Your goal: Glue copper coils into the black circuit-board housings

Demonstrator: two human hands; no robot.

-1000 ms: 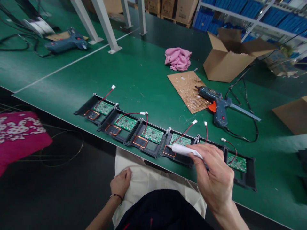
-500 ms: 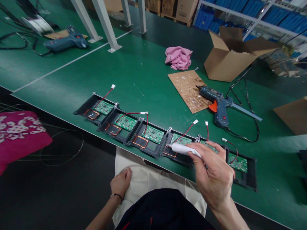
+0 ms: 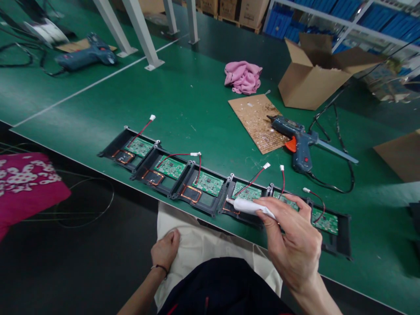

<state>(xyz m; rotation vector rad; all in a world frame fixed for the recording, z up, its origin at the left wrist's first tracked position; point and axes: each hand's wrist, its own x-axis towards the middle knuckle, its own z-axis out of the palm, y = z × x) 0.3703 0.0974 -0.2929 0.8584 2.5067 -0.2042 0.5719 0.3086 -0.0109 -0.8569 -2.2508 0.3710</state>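
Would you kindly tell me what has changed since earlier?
The right hand has shifted slightly, baring more of the fifth board from the left; the tip of its tube seems to have edged left. Nothing was taken or released. The left hand and cloth stayed put.

I can't read a single word, number or brand from where I stand. The brown cartons (image 3: pixel 251 14), far beyond the right hand (image 3: pixel 292 238), carry faint dark print, too blurred to make out. On the green circuit boards (image 3: pixel 210 183) left of that hand, tiny pale marks stay equally illegible.
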